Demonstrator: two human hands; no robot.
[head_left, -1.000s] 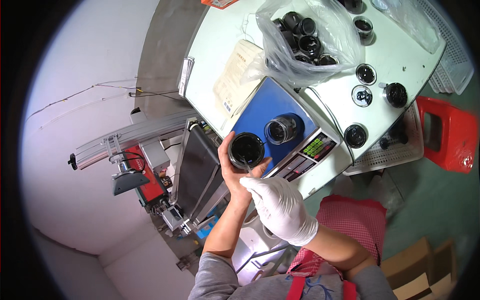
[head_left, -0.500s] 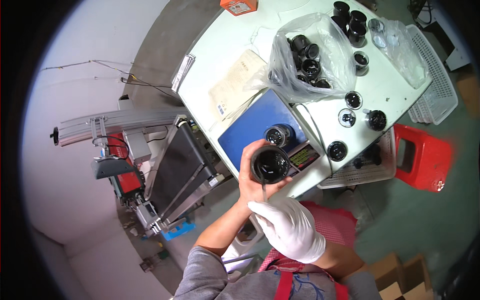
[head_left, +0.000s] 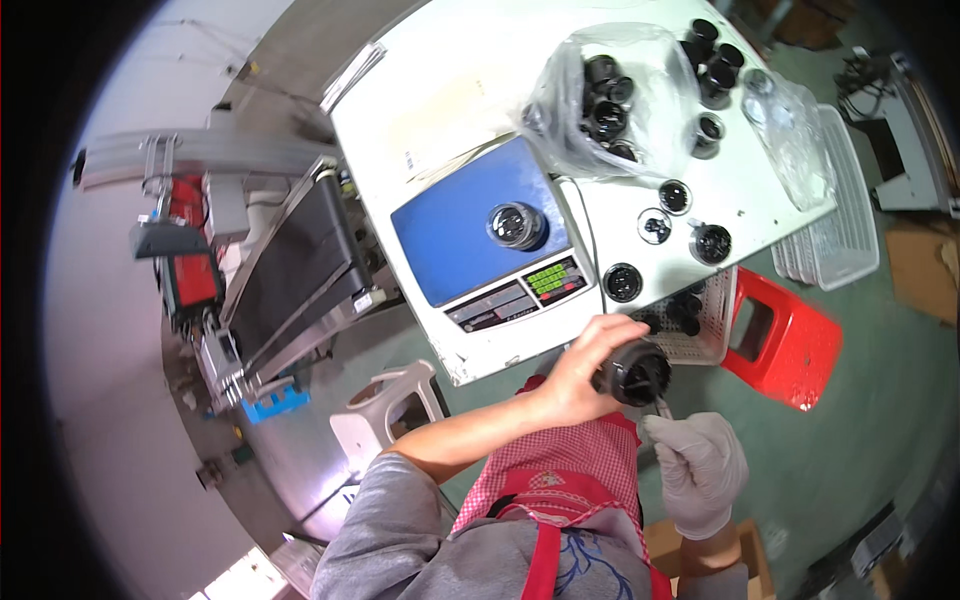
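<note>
My bare left hand [head_left: 580,378] is wrapped round a jar of black paste [head_left: 628,374], held tilted to the right just off the table's front edge. The white-gloved right hand [head_left: 705,470] pinches a thin stick [head_left: 663,407] whose far end goes into the jar's mouth; its tip is hidden. A small clear jar [head_left: 512,228] with black stuff inside stands on the blue plate of a digital scale [head_left: 455,235], beyond my left hand. To the right of the scale are several small round pieces, including a black one [head_left: 622,283] nearest my hands.
On the white table [head_left: 455,345] a clear plastic bag [head_left: 565,60] holds several black jars, with more jars [head_left: 718,78] at the back right. A red stool [head_left: 785,345] and a white basket [head_left: 715,335] stand right of my hands. At left is a conveyor [head_left: 305,255].
Both hands, jar and stick have moved right, away from the scale to beyond the table's edge. The jar has tipped to the right. The jar on the scale stays put.
</note>
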